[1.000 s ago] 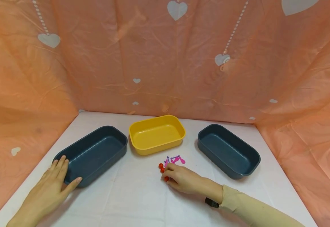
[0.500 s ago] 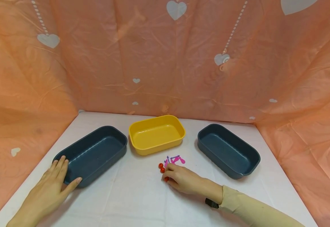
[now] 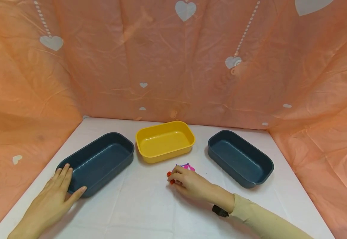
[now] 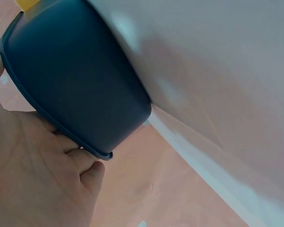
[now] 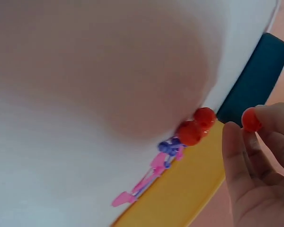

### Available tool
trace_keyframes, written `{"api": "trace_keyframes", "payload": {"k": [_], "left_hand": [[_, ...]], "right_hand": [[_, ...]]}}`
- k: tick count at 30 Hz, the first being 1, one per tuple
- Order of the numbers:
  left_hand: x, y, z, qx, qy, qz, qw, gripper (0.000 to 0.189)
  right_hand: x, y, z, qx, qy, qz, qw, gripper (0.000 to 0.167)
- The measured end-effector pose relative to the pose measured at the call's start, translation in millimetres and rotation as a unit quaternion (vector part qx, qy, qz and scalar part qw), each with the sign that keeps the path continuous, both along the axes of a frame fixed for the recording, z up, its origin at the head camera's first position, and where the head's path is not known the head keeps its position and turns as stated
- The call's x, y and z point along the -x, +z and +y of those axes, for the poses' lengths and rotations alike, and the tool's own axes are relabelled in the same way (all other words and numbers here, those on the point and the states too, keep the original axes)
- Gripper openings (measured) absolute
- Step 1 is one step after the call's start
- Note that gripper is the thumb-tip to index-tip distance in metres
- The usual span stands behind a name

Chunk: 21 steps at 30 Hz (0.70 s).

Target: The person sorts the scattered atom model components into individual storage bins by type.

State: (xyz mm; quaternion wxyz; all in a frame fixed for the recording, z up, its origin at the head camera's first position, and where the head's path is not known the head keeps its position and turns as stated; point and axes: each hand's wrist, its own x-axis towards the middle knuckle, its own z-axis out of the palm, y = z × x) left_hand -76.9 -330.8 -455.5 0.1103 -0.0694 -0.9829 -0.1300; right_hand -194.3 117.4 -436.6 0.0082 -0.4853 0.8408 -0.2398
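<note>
R grip (image 3: 190,185) was pinched on red bead (image 5: 250,120) nr pink bits (image 5: 157,163); L grip (image 3: 48,199), fingers straight, touched L bin (image 3: 102,164).

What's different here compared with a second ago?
The right-hand grip has shifted slightly forward, toward the yellow rectangular tray, covering more of the small pink and purple pieces. It holds a round, glossy red bead, apparently the one it was at earlier; when it took hold is unclear. Unchanged: all three trays, and the left-hand grip resting on the left dark-blue rectangular tray.
</note>
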Motion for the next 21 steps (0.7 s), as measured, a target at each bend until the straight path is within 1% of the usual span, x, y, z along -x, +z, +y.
{"api": "trace_keyframes", "payload": {"k": [3, 6, 10, 16, 19, 21], "left_hand": [[0.0, 0.2, -0.2, 0.003, 0.0, -0.002, 1.0, 0.089], [-0.3, 0.6, -0.4, -0.002, 0.005, -0.01, 0.9999, 0.09], [-0.2, 1.2, -0.4, -0.006, 0.008, -0.014, 0.9999, 0.091], [-0.9, 1.1, 0.1, -0.004, 0.004, -0.007, 1.0, 0.09], [-0.7, 2.2, 0.3, -0.004, 0.004, -0.009, 0.9999, 0.09], [-0.4, 3.1, 0.2, -0.002, 0.003, -0.009, 1.0, 0.09]], "right_hand": [[2.1, 3.6, -7.7, 0.028, 0.007, 0.02, 0.9994, 0.018], [4.9, 8.3, -18.6, 0.046, 0.011, 0.029, 0.9985, 0.018], [9.4, 14.3, -36.8, 0.061, 0.01, 0.024, 0.9978, 0.019], [17.9, 19.0, -67.7, 0.084, 0.017, 0.021, 0.9961, 0.02], [22.1, 24.5, -83.3, 0.092, 0.02, 0.013, 0.9955, 0.021], [25.1, 28.1, -94.0, 0.095, 0.021, 0.015, 0.9952, 0.022]]}}
